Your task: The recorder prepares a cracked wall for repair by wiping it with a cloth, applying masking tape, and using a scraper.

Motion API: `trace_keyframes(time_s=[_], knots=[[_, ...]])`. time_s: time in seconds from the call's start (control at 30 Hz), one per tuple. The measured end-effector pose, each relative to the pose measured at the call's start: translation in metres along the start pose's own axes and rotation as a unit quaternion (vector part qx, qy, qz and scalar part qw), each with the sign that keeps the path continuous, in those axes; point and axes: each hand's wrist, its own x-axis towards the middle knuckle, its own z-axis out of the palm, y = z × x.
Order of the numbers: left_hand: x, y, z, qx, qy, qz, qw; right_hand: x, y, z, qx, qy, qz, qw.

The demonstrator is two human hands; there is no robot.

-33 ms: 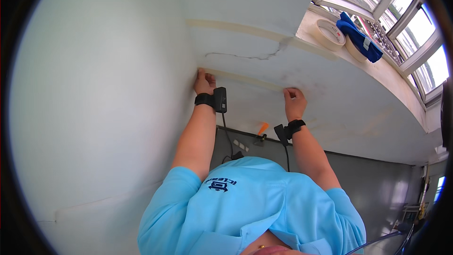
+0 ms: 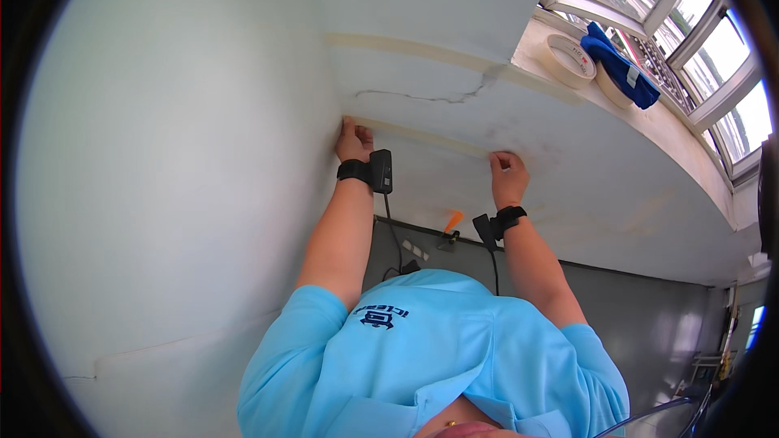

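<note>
A strip of pale masking tape (image 2: 430,137) stretches along the white wall between my two hands. My left hand (image 2: 354,141) is closed on its left end, with the fingertips at the corner where the two walls meet. At the other end, my right hand (image 2: 509,179) pinches the tape between thumb and bent fingers, close against the wall. Farther up, a second masking tape strip (image 2: 414,48) runs across the wall. A dark jagged crack (image 2: 422,99) lies between the two strips. Whether my strip is stuck along its whole length I cannot tell.
Tape rolls (image 2: 570,61) and a folded blue cloth (image 2: 614,65) rest on the windowsill (image 2: 690,142) at the upper right, beside open windows. On the grey floor (image 2: 617,296) below lie an orange-handled scraper (image 2: 452,222) and a small pale piece (image 2: 415,249). Cables hang from both wrists.
</note>
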Motion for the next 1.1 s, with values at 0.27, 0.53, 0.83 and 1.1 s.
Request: trace_keyframes(time_s=[0.27,0.53,0.83,1.1], knots=[[-0.015,0.001,0.006,0.013,0.034,0.038,0.999,-0.004,-0.001,-0.002,-0.009,-0.010,-0.015,1.000],[-0.011,0.003,0.003,0.008,0.039,0.026,0.999,-0.003,-0.004,-0.002,-0.005,-0.008,0.002,1.000],[-0.002,-0.001,-0.005,0.036,0.020,0.020,0.999,-0.002,0.002,0.000,0.002,0.007,-0.005,1.000],[-0.009,0.000,0.001,0.023,0.037,0.003,0.999,-0.003,0.007,0.002,-0.002,0.025,-0.019,1.000]])
